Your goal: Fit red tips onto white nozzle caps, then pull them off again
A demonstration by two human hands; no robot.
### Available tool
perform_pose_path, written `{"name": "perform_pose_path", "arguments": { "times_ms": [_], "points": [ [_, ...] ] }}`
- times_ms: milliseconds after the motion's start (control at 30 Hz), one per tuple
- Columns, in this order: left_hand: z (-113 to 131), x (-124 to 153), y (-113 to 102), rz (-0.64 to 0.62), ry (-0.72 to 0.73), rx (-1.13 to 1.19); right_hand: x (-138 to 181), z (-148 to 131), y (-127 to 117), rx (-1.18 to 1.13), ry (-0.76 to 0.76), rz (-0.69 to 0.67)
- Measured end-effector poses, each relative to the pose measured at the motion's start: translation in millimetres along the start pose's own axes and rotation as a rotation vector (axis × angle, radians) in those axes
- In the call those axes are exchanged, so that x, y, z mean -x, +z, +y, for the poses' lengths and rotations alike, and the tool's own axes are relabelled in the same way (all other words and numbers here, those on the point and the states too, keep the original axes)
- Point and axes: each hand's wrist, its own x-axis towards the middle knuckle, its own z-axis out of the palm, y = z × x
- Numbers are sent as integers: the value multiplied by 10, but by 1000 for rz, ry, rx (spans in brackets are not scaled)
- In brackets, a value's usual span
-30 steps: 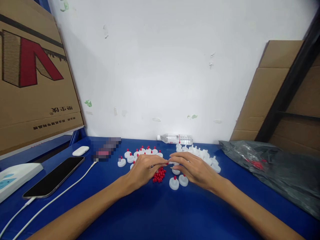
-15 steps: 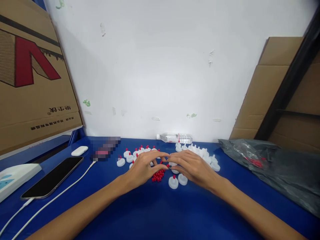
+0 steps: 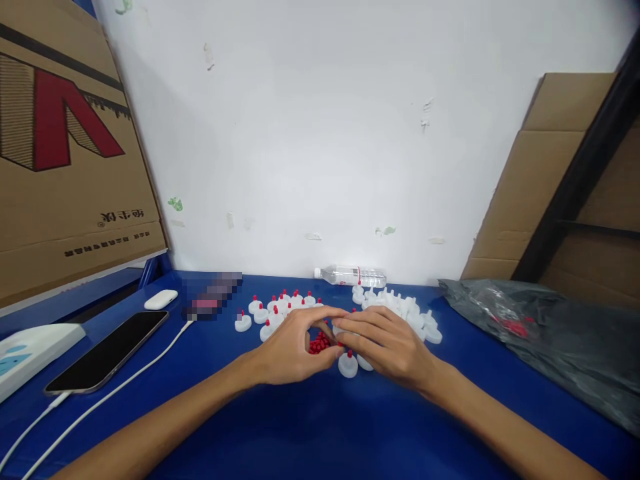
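My left hand (image 3: pixel 293 350) and my right hand (image 3: pixel 387 343) meet at the fingertips over a small heap of red plugs (image 3: pixel 319 344) on the blue table (image 3: pixel 320 427). Both hands are curled, the fingers pinched around something small that I cannot make out. A white cap with a red plug (image 3: pixel 348 365) sits just under my right fingers. A group of white caps with red plugs (image 3: pixel 280 307) lies behind my left hand. A pile of plain white caps (image 3: pixel 403 308) lies behind my right hand.
A phone (image 3: pixel 107 351) on a white cable (image 3: pixel 105 393), a white earbud case (image 3: pixel 161 299) and a white device (image 3: pixel 30 350) lie at the left. A water bottle (image 3: pixel 350 275) lies by the wall. A dark plastic bag (image 3: pixel 545 340) and cardboard boxes (image 3: pixel 65 153) flank the table.
Both hands have drawn a little nearer to me and curled more tightly together over the red plugs. The view has shifted slightly.
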Motion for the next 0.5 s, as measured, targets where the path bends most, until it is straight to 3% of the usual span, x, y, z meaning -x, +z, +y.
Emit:
{"name": "perform_pose_path", "arguments": {
  "times_ms": [100,500],
  "points": [
    [31,-8,-2,-62,-49,88,-29,-31,3,4,-14,12],
    [38,-22,22,-30,-78,246,-9,-35,26,33,-31,-11]
  ]
}}
